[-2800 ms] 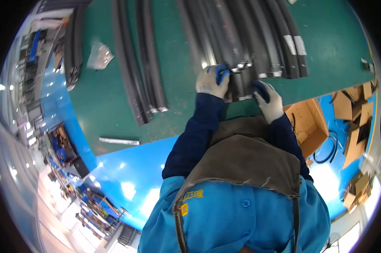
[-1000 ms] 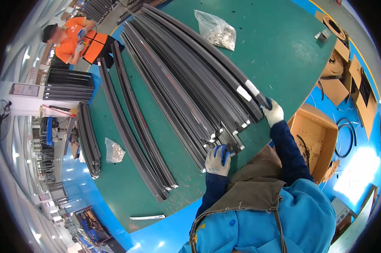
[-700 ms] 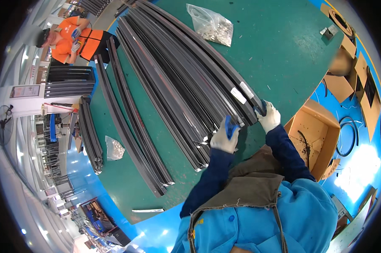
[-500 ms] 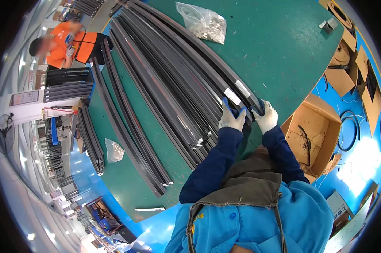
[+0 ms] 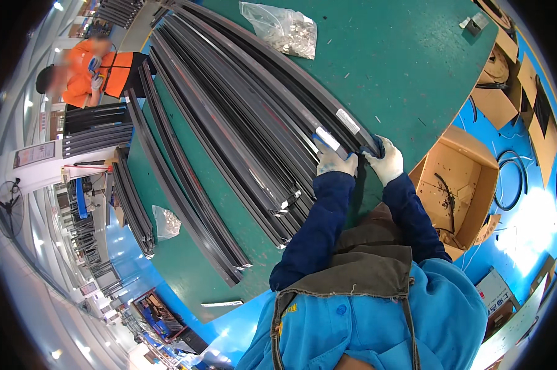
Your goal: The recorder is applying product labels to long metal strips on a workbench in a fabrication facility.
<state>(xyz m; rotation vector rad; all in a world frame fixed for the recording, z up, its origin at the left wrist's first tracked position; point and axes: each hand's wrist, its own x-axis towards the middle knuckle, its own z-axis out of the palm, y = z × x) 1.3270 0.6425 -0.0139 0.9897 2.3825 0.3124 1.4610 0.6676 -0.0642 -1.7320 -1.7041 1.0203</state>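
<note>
A bundle of long dark grey strips (image 5: 229,105) runs away across the green table. My left hand (image 5: 335,159), in a white glove with blue on the fingers, is closed around the near end of a strip (image 5: 306,117), its fingers by a white label (image 5: 330,140). Just right of it, my gloved right hand (image 5: 386,160) closes on the end of the outermost strip (image 5: 320,87), which carries another white label (image 5: 347,121). The two hands are a little apart, and their fingertips are partly hidden by the strip ends.
A clear bag of small metal pieces (image 5: 284,32) lies on the table (image 5: 408,68) beyond the strips; a smaller bag (image 5: 167,222) lies at left. Several separate strips (image 5: 189,188) lie left of the bundle. An open cardboard box (image 5: 454,185) stands at right. A person in orange (image 5: 115,71) stands far left.
The view has shifted slightly, moving the table and strips leftward in the picture. My left hand's spread thumb and fingers have drawn in around the labelled strip. My right hand stays at the outermost strip's end.
</note>
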